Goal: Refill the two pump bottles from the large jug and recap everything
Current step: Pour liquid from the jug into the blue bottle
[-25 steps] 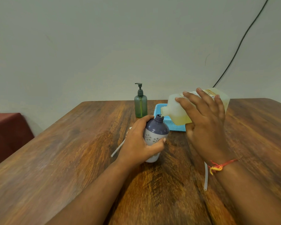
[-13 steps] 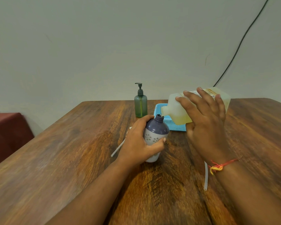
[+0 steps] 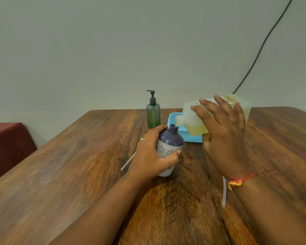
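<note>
My left hand (image 3: 149,156) grips a purple-and-white bottle (image 3: 170,142) with a flower pattern, its pump off and its neck open, tilted slightly right on the table. My right hand (image 3: 223,133) holds the large translucent jug (image 3: 193,121) of yellow liquid tipped on its side, its spout right at the bottle's open neck. A green pump bottle (image 3: 153,114) stands upright behind, with its pump on. A clear dip tube (image 3: 129,160) pokes out from behind my left hand, its pump head hidden.
A blue plastic basket (image 3: 189,137) sits behind the jug on the wooden table (image 3: 78,165). Another clear tube (image 3: 224,191) lies under my right wrist. A dark red seat (image 3: 7,144) stands at the left, and a black cable (image 3: 261,45) runs down the wall.
The jug's rear end has risen very slightly, tipping it a touch more. Both hands and the purple bottle stay where they were.
</note>
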Available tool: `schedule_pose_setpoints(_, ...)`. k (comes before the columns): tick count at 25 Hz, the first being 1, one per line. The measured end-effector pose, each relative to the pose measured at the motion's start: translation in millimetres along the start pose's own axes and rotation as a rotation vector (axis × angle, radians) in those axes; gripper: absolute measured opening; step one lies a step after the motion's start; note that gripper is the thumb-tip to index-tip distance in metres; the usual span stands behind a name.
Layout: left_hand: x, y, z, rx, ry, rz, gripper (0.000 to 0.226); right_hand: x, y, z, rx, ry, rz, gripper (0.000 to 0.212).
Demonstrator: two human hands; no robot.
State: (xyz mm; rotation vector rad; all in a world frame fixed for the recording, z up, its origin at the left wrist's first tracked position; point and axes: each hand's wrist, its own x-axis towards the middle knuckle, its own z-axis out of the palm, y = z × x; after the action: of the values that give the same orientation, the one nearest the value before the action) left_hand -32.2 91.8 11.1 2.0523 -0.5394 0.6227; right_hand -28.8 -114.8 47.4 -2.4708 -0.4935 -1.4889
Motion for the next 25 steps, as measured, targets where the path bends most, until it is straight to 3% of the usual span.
schedule_pose_setpoints(25, 0.8, -1.0, 0.3, 0.005, -0.004, 0.004, 0.074, -0.6, -1.9, 1.1, 0.005, -0.002, -0.001, 0.084)
